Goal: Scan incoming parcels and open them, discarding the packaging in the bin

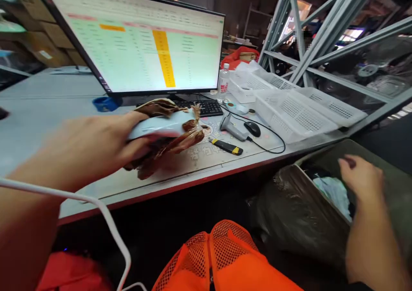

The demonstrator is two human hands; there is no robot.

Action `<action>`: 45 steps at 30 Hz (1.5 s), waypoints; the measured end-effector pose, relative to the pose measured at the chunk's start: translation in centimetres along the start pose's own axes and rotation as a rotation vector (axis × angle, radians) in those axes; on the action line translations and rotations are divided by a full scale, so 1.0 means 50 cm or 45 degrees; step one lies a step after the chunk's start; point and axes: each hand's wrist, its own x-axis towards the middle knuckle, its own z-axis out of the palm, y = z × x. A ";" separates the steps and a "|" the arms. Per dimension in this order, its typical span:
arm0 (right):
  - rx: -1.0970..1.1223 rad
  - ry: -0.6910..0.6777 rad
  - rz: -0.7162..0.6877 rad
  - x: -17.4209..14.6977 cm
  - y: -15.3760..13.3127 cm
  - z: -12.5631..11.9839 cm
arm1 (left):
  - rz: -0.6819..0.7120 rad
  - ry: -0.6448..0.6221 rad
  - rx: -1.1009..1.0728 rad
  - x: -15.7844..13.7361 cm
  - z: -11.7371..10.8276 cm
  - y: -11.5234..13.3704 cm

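One blue bundle (165, 125) lies between left fingers (137, 117).

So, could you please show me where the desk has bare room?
A bare stretch of white tabletop lies left of the small blue round object, beyond the left hand; a narrow strip fronts the black and yellow cutter. It's crowded around the grey barcode scanner, black mouse and white plastic baskets.
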 end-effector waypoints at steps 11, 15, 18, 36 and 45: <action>-0.001 -0.945 -0.743 -0.100 -0.572 0.377 | 0.046 -0.001 0.066 0.024 -0.016 0.087; -0.008 -0.961 -0.663 -0.092 -0.548 0.392 | 0.066 0.036 -0.018 0.031 -0.012 0.080; -0.025 -1.023 -0.653 -0.099 -0.535 0.386 | 0.085 0.037 0.021 0.037 -0.011 0.078; 0.780 -0.971 -0.938 0.035 -0.661 0.191 | 0.127 0.003 0.126 0.049 0.010 0.105; 0.100 -1.044 -0.969 -0.087 -0.541 0.220 | -0.041 0.100 0.034 0.028 0.050 0.028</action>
